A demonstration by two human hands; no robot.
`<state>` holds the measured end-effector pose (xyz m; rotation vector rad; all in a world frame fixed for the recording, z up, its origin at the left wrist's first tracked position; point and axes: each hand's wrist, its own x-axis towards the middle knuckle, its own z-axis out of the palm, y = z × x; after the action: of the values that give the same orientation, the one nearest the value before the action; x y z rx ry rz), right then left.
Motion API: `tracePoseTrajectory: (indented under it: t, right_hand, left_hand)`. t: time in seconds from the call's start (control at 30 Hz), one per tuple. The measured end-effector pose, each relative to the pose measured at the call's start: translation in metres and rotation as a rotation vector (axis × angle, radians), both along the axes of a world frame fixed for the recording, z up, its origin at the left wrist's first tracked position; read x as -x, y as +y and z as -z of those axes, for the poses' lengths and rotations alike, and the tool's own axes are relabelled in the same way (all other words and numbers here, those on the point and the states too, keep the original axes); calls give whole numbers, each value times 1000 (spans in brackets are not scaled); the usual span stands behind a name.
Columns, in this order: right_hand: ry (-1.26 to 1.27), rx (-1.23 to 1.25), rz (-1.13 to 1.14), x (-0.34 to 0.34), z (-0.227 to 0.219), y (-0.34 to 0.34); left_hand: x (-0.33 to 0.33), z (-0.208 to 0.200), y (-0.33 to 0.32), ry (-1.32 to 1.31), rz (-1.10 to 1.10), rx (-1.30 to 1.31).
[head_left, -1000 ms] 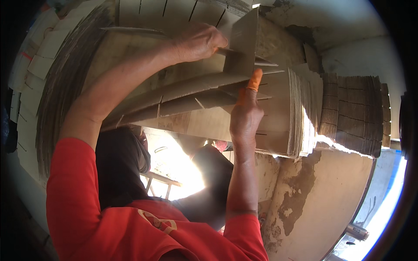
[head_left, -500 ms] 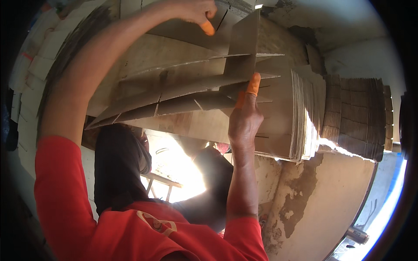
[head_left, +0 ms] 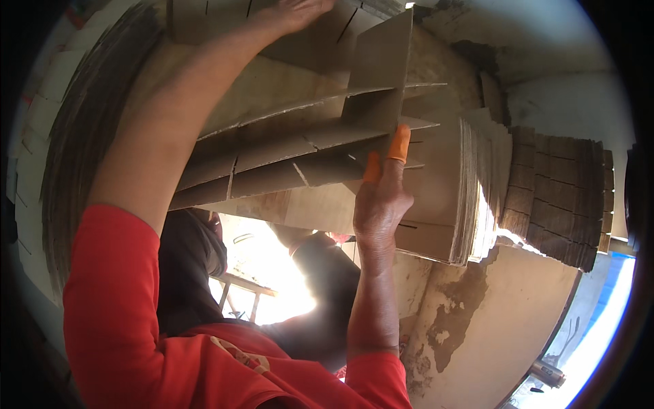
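Observation:
My right hand (head_left: 383, 201), with orange finger covers on two digits, grips a crossed cardboard divider near its right end. Several long slotted cardboard strips (head_left: 272, 153) run left from there, side by side. Through them, near my fingertips, stands an upright cardboard piece (head_left: 378, 65). At the top edge my left hand (head_left: 303, 12) reaches over slotted cardboard sheets (head_left: 218, 24). Its fingers look stretched out, though the picture's edge cuts them off, and I see nothing held in them.
A stack of cardboard sheets (head_left: 470, 198) stands right of my right hand, beside bundled slotted strips (head_left: 552, 198). More stacked cardboard (head_left: 88, 123) lines the left. Below the wooden board (head_left: 313, 208) are my legs and a sunlit floor. A metal cylinder (head_left: 547, 373) lies at lower right.
My left hand has moved up and slightly left, partly out of the picture, and its fingers have straightened. My right hand keeps its grip on the divider, whose left ends are now behind my left arm.

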<state>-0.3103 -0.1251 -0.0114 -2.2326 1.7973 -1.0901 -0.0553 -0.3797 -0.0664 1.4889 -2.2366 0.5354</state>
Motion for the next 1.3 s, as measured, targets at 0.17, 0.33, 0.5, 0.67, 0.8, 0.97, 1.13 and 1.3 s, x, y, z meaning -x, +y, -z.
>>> tracePoseTrajectory:
  t: [0.17,0.33,0.5,0.67,0.8,0.97,1.13,1.3]
  right_hand:
    - [19,0,-23,6,-1,-2]
    - [39,-88,-56,5,-6,-3]
    - [-37,-63,-86,7,-3,-11]
    - [-156,-301,-67,-1,-21,-11]
    - [-175,-293,-50,5,-23,-7]
    - [-69,-74,-62,12,-30,5]
    - [-58,-88,-52,10,-38,10]
    - [-51,-30,-94,13,-39,12]
  left_hand:
    - [3,-31,17,52,53,-162]
    - [3,-52,40,74,5,-273]
    - [10,-53,54,81,140,-208]
    - [4,-46,53,121,214,-270]
    - [10,-54,57,107,179,-313]
    - [5,-46,58,114,231,-253]
    - [6,-39,59,92,238,-255]
    - [28,-61,79,51,278,-296]
